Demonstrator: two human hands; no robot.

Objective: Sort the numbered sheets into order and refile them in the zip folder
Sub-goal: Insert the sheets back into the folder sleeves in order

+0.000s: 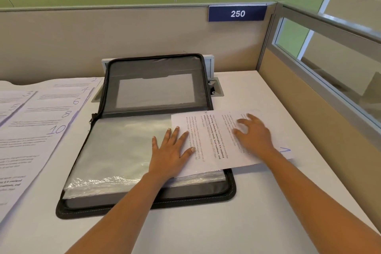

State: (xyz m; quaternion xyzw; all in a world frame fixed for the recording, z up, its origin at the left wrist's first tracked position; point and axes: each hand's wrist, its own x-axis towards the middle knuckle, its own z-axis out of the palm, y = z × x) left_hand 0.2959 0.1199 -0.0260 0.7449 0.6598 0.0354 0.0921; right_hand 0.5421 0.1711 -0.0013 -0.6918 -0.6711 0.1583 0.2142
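Atop desk (268,202), left hand (171,150) and right hand (254,134) splay on sheet (214,142).

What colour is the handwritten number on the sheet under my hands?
Blue ink. The handwritten number is at the near right corner of the sheet, clearest in the head view.

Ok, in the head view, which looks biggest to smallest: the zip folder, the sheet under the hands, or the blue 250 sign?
1. zip folder
2. sheet under the hands
3. blue 250 sign
It hangs farther back, so its real size is unsure.
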